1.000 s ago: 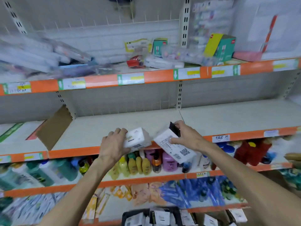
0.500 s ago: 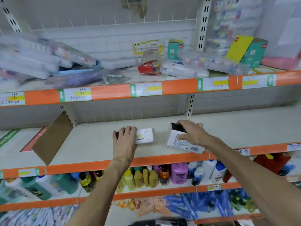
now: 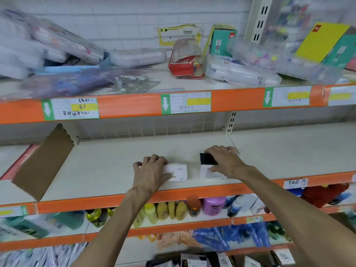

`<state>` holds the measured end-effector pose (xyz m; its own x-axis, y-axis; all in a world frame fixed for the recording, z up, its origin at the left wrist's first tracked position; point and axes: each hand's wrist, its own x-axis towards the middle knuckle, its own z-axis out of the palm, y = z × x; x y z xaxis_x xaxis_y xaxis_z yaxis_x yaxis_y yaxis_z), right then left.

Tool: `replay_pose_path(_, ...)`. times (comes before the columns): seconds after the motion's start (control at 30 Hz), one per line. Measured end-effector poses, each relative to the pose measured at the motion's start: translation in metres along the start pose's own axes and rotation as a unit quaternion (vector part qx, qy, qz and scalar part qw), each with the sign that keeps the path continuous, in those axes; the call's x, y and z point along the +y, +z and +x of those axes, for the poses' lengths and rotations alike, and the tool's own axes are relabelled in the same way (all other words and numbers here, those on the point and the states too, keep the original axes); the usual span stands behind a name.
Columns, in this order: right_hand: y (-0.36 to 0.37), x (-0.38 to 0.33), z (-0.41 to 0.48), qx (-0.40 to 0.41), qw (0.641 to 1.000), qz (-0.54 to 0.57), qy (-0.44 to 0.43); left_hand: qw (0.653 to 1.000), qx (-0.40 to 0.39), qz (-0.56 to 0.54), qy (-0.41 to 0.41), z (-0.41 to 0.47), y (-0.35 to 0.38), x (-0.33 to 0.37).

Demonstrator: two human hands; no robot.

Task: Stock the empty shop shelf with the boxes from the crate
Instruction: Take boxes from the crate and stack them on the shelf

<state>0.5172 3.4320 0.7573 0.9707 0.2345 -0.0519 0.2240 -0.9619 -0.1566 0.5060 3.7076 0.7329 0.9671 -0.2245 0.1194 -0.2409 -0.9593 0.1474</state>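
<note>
View: head camera.
Landmark: cardboard divider (image 3: 41, 162), leaning at the left end of the empty shelf (image 3: 106, 166).
White box (image 3: 179, 172): right of the divider, resting on the shelf near its orange front edge. It has rounded corners and a small printed mark on the front face.
Left hand (image 3: 152, 174): fingers curled over the white box's divider-side end, thumb on its front; it grips the box.
Black-flapped box (image 3: 205, 171): farther from the divider, just beside the white box with a narrow gap. White body, black upper panel, printed label.
Right hand (image 3: 224, 161): fingers curled over this box's top and far edge, holding it.
Crate (image 3: 158, 261): low, right of the divider; dark and blurred.
</note>
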Motion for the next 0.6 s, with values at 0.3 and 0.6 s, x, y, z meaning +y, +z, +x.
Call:
replay_pose_path(0.3, 0.042, 0.004, -0.058, 0.058, 0.997, 0.041, -0.014, 0.986, -0.015, -0.157, -0.056, -0.019, 0.015, -0.007)
replay_pose_path(0.6, 0.032, 0.060, -0.109, 0.044, 0.993, 0.024, 0.109, 0.971, 0.043, -0.202, -0.120, -0.020, 0.018, 0.009)
